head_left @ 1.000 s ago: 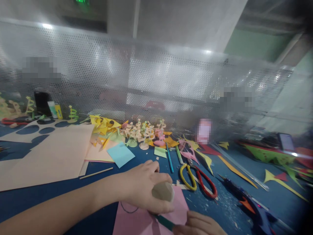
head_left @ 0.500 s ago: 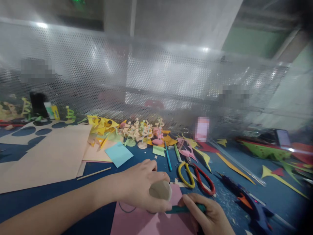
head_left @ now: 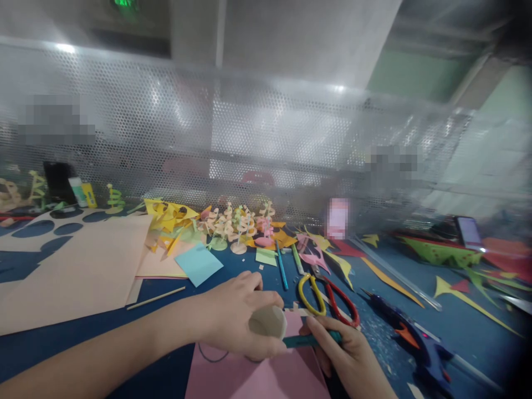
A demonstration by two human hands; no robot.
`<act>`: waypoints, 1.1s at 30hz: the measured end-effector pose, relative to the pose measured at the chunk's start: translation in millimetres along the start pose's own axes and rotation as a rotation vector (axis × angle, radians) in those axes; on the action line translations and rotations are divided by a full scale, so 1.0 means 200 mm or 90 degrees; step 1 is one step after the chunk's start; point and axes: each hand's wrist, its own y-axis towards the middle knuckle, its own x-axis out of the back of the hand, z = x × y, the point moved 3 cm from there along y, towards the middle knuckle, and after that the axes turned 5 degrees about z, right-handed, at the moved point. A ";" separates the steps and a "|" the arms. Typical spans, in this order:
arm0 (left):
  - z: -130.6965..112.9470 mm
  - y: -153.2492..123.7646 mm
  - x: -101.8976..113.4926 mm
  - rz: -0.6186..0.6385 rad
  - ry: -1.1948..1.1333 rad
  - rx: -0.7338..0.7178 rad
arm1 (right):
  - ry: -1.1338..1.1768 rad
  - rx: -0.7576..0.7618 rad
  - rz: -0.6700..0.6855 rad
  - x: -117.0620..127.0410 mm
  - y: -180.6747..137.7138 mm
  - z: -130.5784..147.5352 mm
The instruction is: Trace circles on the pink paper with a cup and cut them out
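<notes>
My left hand (head_left: 236, 316) is closed around a greyish-white, round-rimmed cylinder (head_left: 268, 322), keeping it on a sheet of pink paper (head_left: 253, 379). What kind of object the cylinder is I cannot make out. Between the fingers of my right hand (head_left: 351, 354) is a teal pen (head_left: 305, 339), its front end pointing left at the cylinder's rim. My left thumb hides where the tip meets the paper. Part of a dark curved line (head_left: 214, 359) shows on the pink sheet, left of the cylinder and below my left wrist.
Scissors (head_left: 328, 296) lie just beyond my right hand, with a blue glue gun (head_left: 415, 332) to the right. Large pale sheets (head_left: 83, 266) and a thin stick (head_left: 155, 298) are at left. Paper spiral figures (head_left: 239, 227) stand at the back before a perforated screen (head_left: 270, 127).
The pen and my right hand have moved slightly up and around the cylinder's right side. My left hand keeps its hold. The whole view has shifted a little.
</notes>
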 end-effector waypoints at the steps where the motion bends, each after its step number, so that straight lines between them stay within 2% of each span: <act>1: 0.00 0.00 0.00 0.000 0.001 0.001 | 0.008 -0.002 -0.004 0.00 0.00 0.01; 11: 0.00 0.01 0.00 -0.003 0.004 0.001 | 0.053 -0.014 -0.020 -0.01 0.02 0.03; 17: 0.01 0.00 0.00 -0.006 0.011 -0.017 | 0.050 -0.022 -0.067 0.04 0.05 0.04; 23: 0.01 -0.02 0.02 0.010 0.011 -0.087 | 0.030 -0.017 -0.007 0.02 0.24 0.18; 28: 0.02 -0.02 0.01 0.009 0.032 -0.085 | 0.043 -0.029 0.084 -0.14 0.42 0.23; 33: 0.04 -0.01 -0.01 0.005 0.063 -0.079 | 0.070 -0.030 0.211 -0.30 0.48 0.24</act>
